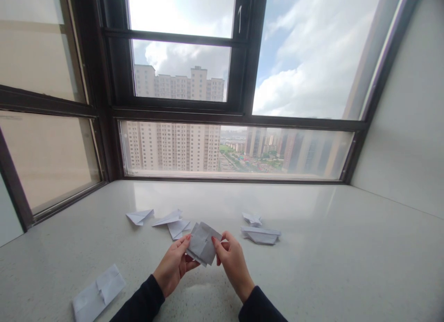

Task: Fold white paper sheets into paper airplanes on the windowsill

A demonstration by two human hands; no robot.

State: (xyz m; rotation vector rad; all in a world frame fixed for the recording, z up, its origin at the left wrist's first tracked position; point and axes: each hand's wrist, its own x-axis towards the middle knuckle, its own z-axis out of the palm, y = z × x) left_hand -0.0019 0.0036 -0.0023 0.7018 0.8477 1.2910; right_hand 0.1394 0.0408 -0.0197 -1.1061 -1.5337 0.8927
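Observation:
Between my two hands, just above the pale sill, is a folded piece of white paper (pixel 203 243), roughly square, with layered flaps and a small slit-like fold in its middle. My left hand (pixel 174 264) grips its left edge, thumb on top and fingers underneath. At the right edge, my right hand (pixel 231 257) pinches the paper between thumb and fingers. Behind my left hand lie folded paper planes: one apart (pixel 139 216) and a pair touching or overlapping (pixel 177 224). Beyond my right hand rest a paper boat (pixel 262 235) and a smaller folded paper piece (pixel 252 219).
A flat folded paper (pixel 99 292) lies at the lower left, beside my left sleeve (pixel 142 301). The speckled white windowsill (pixel 329 248) runs back to a dark window frame (pixel 239 116). A white wall (pixel 405 128) bounds the right side.

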